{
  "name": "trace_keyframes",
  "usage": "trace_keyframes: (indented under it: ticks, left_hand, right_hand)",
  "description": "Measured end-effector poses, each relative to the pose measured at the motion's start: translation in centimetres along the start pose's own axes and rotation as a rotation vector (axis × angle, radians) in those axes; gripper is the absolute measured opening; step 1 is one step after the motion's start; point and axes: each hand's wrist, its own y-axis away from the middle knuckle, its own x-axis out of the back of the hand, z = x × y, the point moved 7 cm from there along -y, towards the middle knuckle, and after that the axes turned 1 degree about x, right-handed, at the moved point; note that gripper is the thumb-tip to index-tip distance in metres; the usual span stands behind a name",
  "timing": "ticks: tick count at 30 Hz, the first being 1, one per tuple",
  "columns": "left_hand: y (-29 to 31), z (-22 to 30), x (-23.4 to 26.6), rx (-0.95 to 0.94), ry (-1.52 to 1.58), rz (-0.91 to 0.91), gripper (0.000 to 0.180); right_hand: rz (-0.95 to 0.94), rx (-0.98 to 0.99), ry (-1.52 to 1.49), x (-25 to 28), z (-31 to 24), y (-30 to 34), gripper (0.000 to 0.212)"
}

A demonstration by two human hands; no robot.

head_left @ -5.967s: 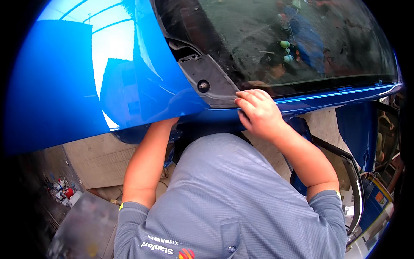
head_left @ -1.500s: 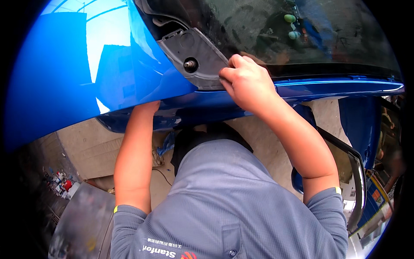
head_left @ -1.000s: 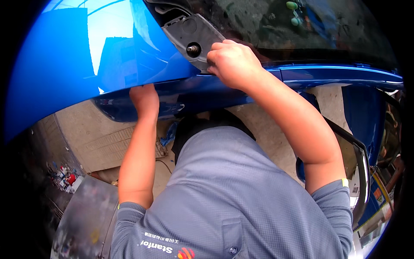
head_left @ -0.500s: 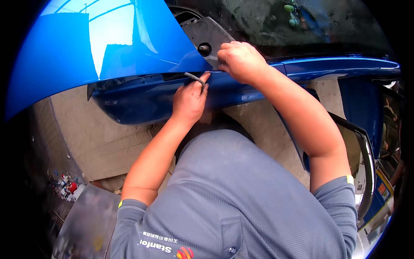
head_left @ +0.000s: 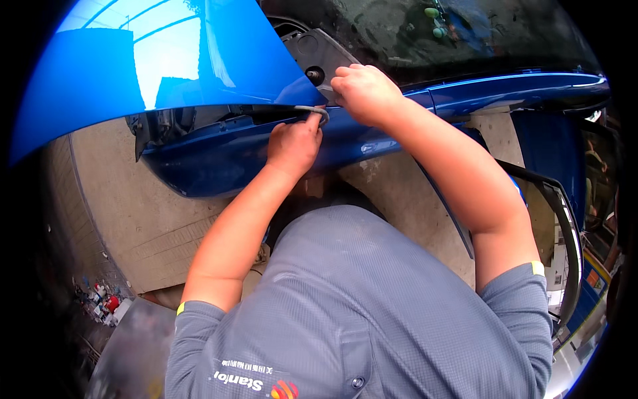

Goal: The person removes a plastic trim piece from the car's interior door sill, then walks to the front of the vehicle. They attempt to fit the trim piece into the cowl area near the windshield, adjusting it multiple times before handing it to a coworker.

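My left hand is closed around a grey, bendy rubber strip. The strip curves over the fingertips, at the gap between the bright blue bonnet and the dark blue front fender. To its right, my right hand is closed with the fingers curled down at the fender's upper edge. Whatever its fingertips grip is hidden behind the hand. Just beyond the hands lies the dark plastic cowl panel, with a round wiper spindle standing in it.
The windscreen stretches across the far right. An open car door stands at right. Below the fender is the concrete floor, with mixed litter at lower left and a grey panel nearby.
The grey strip has shifted to the right and now bends over my left fingers. My right hand stays closed in nearly the same place. More of the gap under the bonnet shows.
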Motion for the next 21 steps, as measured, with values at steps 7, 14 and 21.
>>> trace_keyframes:
  ticks: [7,14,21]
  left_hand:
    - [2.0,-3.0,-1.4,0.243,0.550,0.095,0.034]
    - [1.7,-2.6,-1.4,0.180,0.715,0.172,0.033]
    - [0.9,-2.6,-2.7,0.396,0.764,0.043,0.036]
  right_hand:
    - [-0.268,-0.115,-0.114,-0.5,2.1,-2.2,0.020]
    - [-0.309,-0.184,-0.085,-0.7,0.9,-3.2,0.026]
    - [-0.077,-0.012,-0.031,-1.4,0.6,-2.2,0.014]
